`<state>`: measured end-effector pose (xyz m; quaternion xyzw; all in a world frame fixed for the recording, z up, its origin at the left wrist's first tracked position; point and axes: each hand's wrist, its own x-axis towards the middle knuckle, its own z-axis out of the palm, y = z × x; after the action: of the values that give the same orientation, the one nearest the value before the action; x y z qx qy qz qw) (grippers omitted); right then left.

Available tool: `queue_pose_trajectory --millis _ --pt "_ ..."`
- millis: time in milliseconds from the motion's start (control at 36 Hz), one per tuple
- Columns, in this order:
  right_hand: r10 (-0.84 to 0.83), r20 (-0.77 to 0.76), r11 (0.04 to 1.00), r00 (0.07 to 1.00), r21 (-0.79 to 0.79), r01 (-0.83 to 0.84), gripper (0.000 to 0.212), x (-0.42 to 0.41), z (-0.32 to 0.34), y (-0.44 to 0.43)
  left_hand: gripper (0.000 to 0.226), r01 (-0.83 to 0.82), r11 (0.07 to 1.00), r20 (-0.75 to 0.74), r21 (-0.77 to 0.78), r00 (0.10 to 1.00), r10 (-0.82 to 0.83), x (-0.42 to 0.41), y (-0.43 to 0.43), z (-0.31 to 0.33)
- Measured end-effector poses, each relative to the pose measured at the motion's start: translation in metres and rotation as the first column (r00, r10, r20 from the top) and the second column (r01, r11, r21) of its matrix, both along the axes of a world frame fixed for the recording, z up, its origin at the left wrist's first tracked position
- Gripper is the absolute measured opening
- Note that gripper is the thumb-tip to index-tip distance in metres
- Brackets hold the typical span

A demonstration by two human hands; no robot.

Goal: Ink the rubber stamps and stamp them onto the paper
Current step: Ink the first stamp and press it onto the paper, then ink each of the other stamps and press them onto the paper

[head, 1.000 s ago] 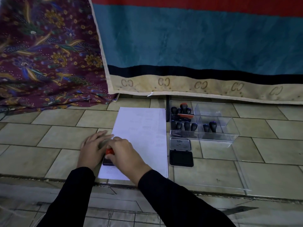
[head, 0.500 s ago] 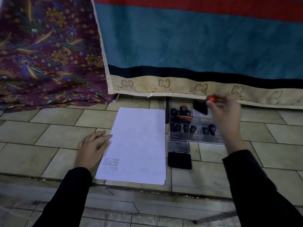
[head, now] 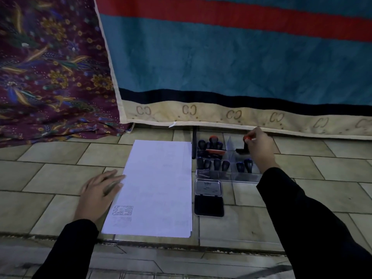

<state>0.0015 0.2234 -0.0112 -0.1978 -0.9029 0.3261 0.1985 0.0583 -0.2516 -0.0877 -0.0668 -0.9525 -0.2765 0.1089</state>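
While the left hand (head: 98, 195) lies flat by the paper (head: 159, 184), the right hand (head: 260, 147) pinches a black, red-topped stamp (head: 242, 150).

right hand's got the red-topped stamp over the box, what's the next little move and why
Probably lower the red-topped stamp into the back right compartment of the clear box and let go: the right hand pinches it right over that section, and a print already sits low on the paper, held flat by the left hand.

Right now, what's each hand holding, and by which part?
Right hand pinches a stamp by its orange top; left hand, flat at the paper's edge, holds nothing.
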Motion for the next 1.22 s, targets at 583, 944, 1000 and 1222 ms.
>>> queue_pose_trajectory --millis 583,944,1000,1222 --pt "0.0 0.021 0.993 1.0 0.116 -0.003 0.021 0.03 0.014 -0.008 0.042 0.011 1.0 -0.01 -0.011 1.0 -0.011 0.0 0.001 0.0" --pt "-0.075 0.317 0.979 0.945 0.204 0.01 0.021 0.047 -0.008 -0.015 0.042 0.022 1.0 -0.003 -0.021 1.0 -0.022 0.0 -0.001 -0.003" --pt "-0.097 0.323 0.974 0.941 0.225 0.023 0.023 0.045 -0.006 -0.017 0.042 0.024 0.999 0.0 -0.03 1.0 -0.024 0.0 -0.002 -0.003" --pt "-0.123 0.262 0.976 0.957 0.207 0.068 0.017 0.048 -0.004 -0.021 0.041 0.03 0.999 0.0 -0.022 1.0 -0.03 -0.001 -0.002 -0.003"
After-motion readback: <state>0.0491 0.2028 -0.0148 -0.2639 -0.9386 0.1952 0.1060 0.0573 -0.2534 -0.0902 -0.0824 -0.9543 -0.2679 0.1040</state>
